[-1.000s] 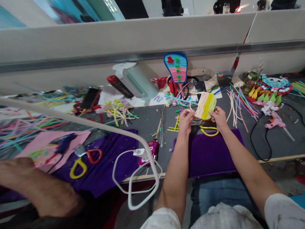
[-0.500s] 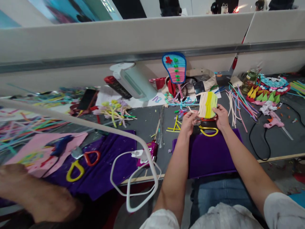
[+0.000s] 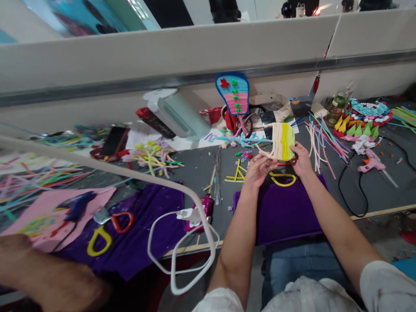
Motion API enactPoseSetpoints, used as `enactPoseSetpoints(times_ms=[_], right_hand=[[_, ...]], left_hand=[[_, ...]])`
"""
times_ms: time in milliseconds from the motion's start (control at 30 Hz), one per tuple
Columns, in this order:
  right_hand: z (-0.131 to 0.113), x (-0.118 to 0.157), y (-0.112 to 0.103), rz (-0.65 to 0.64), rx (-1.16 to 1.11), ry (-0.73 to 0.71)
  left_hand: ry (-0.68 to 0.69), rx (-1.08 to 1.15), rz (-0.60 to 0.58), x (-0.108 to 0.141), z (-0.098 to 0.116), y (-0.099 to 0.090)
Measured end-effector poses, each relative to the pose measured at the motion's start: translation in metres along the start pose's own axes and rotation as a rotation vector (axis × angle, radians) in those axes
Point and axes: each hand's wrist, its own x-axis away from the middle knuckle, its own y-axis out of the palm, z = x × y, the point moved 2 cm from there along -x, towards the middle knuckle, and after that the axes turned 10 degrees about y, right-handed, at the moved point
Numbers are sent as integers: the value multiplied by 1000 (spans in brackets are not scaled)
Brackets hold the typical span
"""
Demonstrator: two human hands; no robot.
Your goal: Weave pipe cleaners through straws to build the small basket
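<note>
Above a folded purple cloth (image 3: pixel 287 212), a small panel of cream and yellow pipe cleaners (image 3: pixel 283 141) is held up between my hands. My left hand (image 3: pixel 259 170) pinches the loose cream ends at the panel's lower left. My right hand (image 3: pixel 300 159) grips the panel's right edge, thumb and fingers closed on it. Yellow-handled scissors (image 3: pixel 284 179) lie just below the panel, partly hidden. Short yellow pipe cleaner pieces (image 3: pixel 239 171) are on the table left of my left hand.
A pink glue gun (image 3: pixel 372 162) with a black cable lies at right. A white cable (image 3: pixel 195 197) arches at left-centre. Another person's arm (image 3: pixel 48 271) is at lower left, near scissors (image 3: pixel 100 241) on purple cloth. A kettle (image 3: pixel 178 113) and a pink-blue decorated piece (image 3: pixel 233 93) stand behind.
The view has shifted slightly. My hands still hold the panel, and its cream left side now shows more loosely spread strands. The other person's arm remains at lower left.
</note>
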Motion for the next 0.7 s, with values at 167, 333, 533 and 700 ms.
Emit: enactPoseSetpoints(times_ms=[167,333,533,700], right_hand=[[6,0,4,-47,-70,65],[7,1,6,-4,-45,-68],[4,10,14,-26,-20,-229],[9,12,15,-7,64,-156]], left_hand=[[-28,27,105,0,-3,-1],[-110,148,274,-3,-12,4],[-150,258,371,-2,-13,13],[-138,215,292,0,-17,15]])
